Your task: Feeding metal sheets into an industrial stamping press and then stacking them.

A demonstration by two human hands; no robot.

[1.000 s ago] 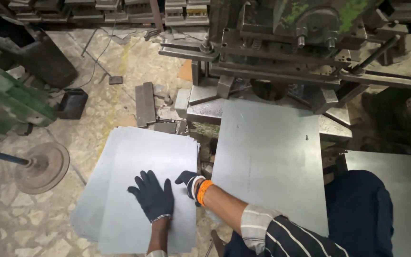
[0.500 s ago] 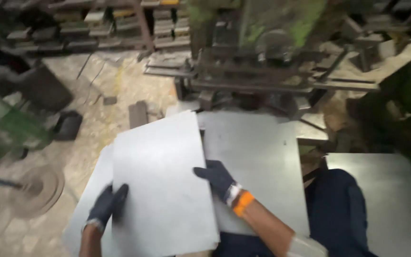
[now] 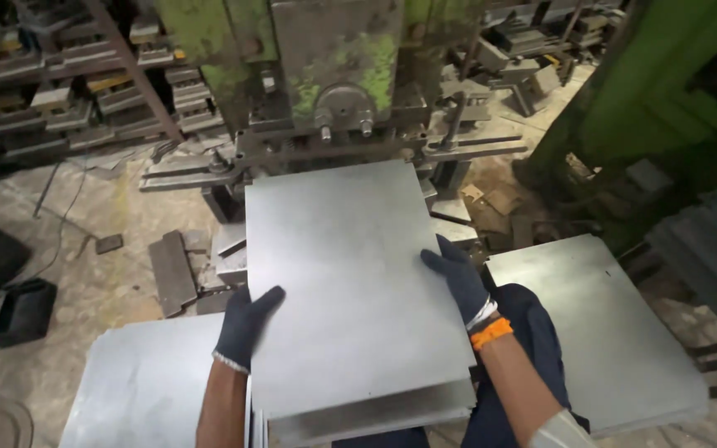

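**sheetguy:** Since half a second back the sheet has swung round and forward. It was tilted over the floor stack, now the metal sheet lies flat in front of the person, its far edge right at the base of the green press.

**benchrat:** Both hands on it?

**sheetguy:** Yep. Left hand in a dark glove grips the left long edge, fingers curled over the top face. Right hand (same glove, orange band at the wrist) is clamped on the right long edge, a bit further forward than the left.

**benchrat:** So which way does it run?

**sheetguy:** Long axis points straight away from the body, toward the press. Near end sits over the lap, resting on what looks like more sheets underneath. Right hand is nearer the machine, left is nearer the body.

**benchrat:** Anything else around?

**sheetguy:** Another stack of sheets just beside the right knee, one more floor sheet at the left, and some steel blocks on the floor.
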